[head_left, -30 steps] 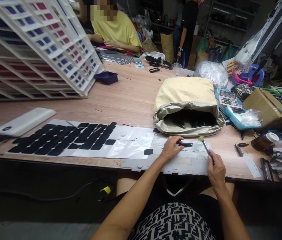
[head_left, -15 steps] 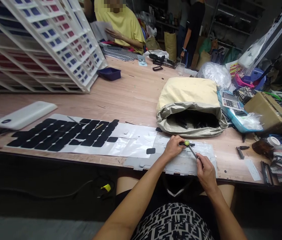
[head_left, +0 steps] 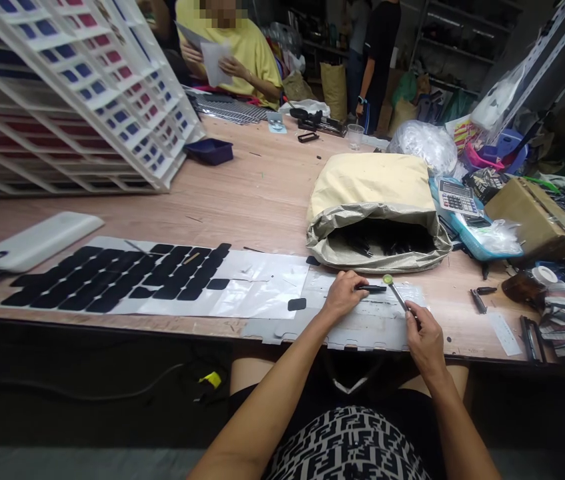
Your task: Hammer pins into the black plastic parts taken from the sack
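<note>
A wood-grained table [head_left: 262,193] fills the middle of a dim, crowded room, with metal shelves [head_left: 457,47] at the back. Across it sits a person in a yellow shirt [head_left: 257,63] holding papers; a person in black [head_left: 379,53] stands further off. A white slatted crate [head_left: 172,160] looms at the left, a dark blue tray [head_left: 211,151] just beside it. A cream sack [head_left: 369,180] lies with its mouth towards the wearer, dark pieces inside.

Before the sack, a scuffed grey board [head_left: 377,327] carries a slim, glossy black piece [head_left: 376,289], straight and lying flat. The left hand [head_left: 346,293] pinches its left end. The right hand [head_left: 425,333] is closed round the handle of a small hammer [head_left: 397,293], silvery with a yellow-green head near the piece's right end; whether they touch cannot be told.

Repeated F shapes pattern the wearer's shirt [head_left: 347,447]. A white card [head_left: 505,333] at the right has print too small to read, as are the calculator's [head_left: 457,197] key markings.
</note>
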Motion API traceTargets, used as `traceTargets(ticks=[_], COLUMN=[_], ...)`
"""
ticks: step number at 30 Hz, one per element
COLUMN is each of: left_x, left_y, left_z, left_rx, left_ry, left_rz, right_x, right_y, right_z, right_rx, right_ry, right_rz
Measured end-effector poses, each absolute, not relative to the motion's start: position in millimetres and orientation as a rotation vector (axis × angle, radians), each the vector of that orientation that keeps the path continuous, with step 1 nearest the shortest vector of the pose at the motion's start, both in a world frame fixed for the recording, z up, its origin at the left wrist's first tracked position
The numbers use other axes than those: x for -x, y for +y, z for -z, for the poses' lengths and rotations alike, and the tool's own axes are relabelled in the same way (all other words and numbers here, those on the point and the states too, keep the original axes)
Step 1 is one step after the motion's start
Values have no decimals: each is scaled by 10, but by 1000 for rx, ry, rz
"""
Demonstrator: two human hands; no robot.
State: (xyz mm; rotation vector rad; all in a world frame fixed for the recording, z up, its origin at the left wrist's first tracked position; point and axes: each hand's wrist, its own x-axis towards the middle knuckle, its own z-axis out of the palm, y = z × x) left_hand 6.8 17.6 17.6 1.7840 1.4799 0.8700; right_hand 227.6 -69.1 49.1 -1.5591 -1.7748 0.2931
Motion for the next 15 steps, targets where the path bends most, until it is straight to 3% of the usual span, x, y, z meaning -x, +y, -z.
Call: traceTargets(ticks=[9,15], left_x=[-57,27], left_y=[175,-208], left_z=[-149,-444], left_rx=[-1871,-1651], left_ry=[1445,1058], left_rz=[-870,-1009], right_x=[-2671,-2672], right_y=[-593,-605], right_z=[-332,-248], right_rx=[1845,1873], right_ry=[-1790,-1835], right_rz=[378,489])
